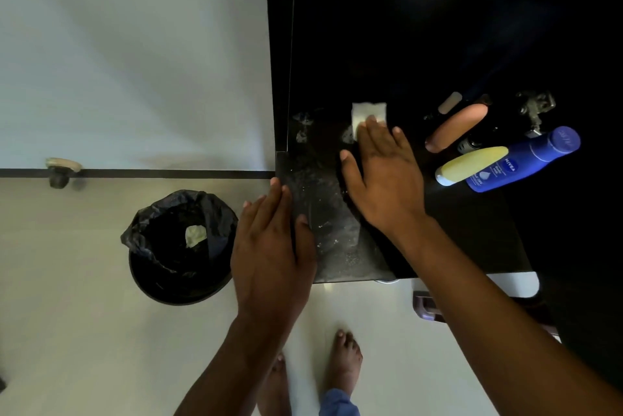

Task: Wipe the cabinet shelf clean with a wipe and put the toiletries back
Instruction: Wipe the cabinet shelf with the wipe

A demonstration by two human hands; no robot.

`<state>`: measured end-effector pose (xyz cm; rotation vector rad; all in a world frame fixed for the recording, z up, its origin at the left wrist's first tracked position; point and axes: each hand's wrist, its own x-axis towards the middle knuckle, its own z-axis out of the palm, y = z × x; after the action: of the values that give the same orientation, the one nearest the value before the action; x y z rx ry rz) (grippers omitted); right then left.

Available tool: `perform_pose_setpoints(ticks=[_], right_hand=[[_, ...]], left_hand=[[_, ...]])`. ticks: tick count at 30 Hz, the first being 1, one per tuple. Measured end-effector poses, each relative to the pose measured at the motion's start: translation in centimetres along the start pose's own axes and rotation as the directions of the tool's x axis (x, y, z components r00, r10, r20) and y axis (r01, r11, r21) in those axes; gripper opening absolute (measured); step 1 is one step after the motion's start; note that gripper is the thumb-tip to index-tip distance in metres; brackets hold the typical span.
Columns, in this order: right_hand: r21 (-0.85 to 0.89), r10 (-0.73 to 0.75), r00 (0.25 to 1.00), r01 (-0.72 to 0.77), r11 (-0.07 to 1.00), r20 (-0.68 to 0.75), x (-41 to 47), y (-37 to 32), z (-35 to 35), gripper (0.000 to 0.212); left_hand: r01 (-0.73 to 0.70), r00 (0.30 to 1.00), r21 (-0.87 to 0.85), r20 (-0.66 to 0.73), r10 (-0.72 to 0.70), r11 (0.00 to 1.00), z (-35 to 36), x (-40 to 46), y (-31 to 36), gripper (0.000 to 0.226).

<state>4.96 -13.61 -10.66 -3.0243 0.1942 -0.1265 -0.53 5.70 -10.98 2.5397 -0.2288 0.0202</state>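
My right hand [382,176] lies flat on the black cabinet shelf [472,233], its fingertips pressing a white wipe [367,114] onto the surface. White dust smears [323,213] cover the shelf's left part. My left hand [273,253] rests flat on the shelf's left front corner, fingers apart, holding nothing. The toiletries lie on their sides to the right: a blue Nivea bottle [526,159], a yellow bottle [472,164], an orange-brown tube [455,127] and a small dark bottle [470,142].
A black bin [182,247] lined with a black bag stands on the floor at the left, with a crumpled used wipe [195,235] inside. A dark metal object [536,108] lies behind the bottles. A pale wall is at the left. My bare feet [344,361] are below.
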Motion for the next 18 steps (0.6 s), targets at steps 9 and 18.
perform_pose_setpoints(ticks=[9,18], right_hand=[[0.036,-0.233,0.965,0.23,0.973,0.12,-2.9,-3.3,-0.8,0.061],[0.034,-0.071,0.995,0.069,0.997,0.07,1.2,-2.9,0.6,0.065]], left_hand=[[-0.019,1.0,0.04,0.005,0.018,0.999,0.0,0.0,-0.4,0.049],[-0.018,0.999,0.032,-0.048,0.02,0.999,-0.1,0.1,-0.3,0.048]])
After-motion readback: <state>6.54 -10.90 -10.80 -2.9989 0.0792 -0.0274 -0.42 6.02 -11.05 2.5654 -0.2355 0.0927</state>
